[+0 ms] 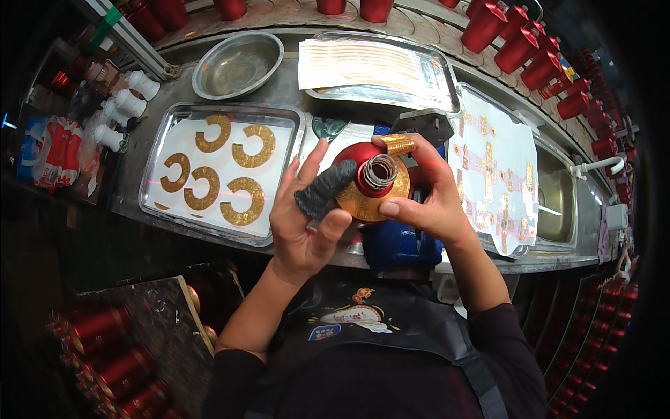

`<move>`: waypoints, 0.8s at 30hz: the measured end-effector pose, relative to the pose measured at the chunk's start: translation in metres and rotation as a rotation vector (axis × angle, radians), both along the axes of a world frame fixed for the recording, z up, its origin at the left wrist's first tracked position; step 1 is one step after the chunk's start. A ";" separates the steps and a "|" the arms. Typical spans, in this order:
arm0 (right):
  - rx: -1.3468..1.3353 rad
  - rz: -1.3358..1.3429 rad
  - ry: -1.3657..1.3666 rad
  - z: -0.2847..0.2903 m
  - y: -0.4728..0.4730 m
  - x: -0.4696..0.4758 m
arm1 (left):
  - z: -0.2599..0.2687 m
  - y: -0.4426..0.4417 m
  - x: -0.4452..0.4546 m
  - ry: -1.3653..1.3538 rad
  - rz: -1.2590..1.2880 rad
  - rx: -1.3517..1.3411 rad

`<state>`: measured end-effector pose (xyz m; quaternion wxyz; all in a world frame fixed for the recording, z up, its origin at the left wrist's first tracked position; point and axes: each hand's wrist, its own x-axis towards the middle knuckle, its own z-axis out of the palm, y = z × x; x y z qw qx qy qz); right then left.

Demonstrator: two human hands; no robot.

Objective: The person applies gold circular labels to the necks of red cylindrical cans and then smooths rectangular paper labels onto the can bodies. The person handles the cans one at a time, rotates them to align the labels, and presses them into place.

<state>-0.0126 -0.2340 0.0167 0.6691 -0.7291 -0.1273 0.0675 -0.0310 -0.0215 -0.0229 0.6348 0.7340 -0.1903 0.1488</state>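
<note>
A red bottle [348, 152] with an uncapped, threaded glass neck faces up at the camera, and a gold C-shaped decal [361, 205] lies around its shoulder. My right hand [437, 196] grips the bottle's right side, thumb on the gold band; a gold foil wrap [397, 144] is on one finger. At the left, my left hand [306, 225] has its fingers spread, and a dark ribbed cover [325, 189] on one finger touches the bottle's shoulder. Several gold C-shaped decals [253, 146] lie on white backing in a metal tray [301, 123] to the left.
A metal basin [238, 65] and a tray with white strip sheets [361, 64] stand behind. To the right are a sheet of small gold and red decals [492, 173] and a sink [556, 199]. Red bottles [484, 27] line the conveyor. A blue object [400, 243] sits below the held bottle.
</note>
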 end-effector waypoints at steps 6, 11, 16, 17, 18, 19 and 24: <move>0.024 0.007 0.022 -0.004 0.002 0.000 | 0.009 0.005 -0.016 -0.164 0.096 0.328; 0.164 0.006 0.009 -0.007 0.009 -0.002 | 0.012 -0.003 -0.036 -0.212 0.184 0.508; 0.299 0.039 0.073 -0.003 0.009 -0.003 | 0.022 -0.018 -0.045 -0.261 0.306 0.635; 0.320 0.058 0.059 -0.002 0.008 -0.002 | 0.023 -0.022 -0.047 -0.272 0.328 0.663; 0.336 0.055 0.061 -0.001 0.008 -0.001 | 0.024 -0.025 -0.048 -0.263 0.339 0.655; 0.344 0.051 0.066 -0.001 0.008 0.001 | 0.024 -0.029 -0.050 -0.275 0.383 0.682; 0.359 0.070 -0.014 -0.008 0.005 0.016 | 0.025 -0.051 -0.053 -0.261 0.439 0.796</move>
